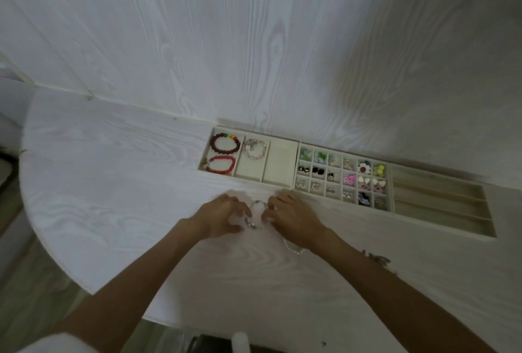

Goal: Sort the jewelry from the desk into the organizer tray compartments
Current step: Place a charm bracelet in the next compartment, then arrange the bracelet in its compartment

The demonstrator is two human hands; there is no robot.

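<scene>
My left hand and right hand meet on the white desk, just in front of the organizer tray. Between them lies a pale beaded bracelet: fingers of both hands are curled in on it from either side, my left pinching its left edge, my right its right edge. The bracelet is a loop of clear and silvery beads, with a small cluster of charms at its near end. Blur hides finer detail. Its loop lies roughly flat, its long axis running from me toward the tray.

The left tray section has three long compartments: two red bead bracelets in the leftmost, a pale pink-and-clear bracelet in the middle one, and a third compartment to their right. The adjoining grid holds small earrings and coloured charms.

A white bead strand shows beneath my right wrist; a dark chain piece lies beside my right forearm.
</scene>
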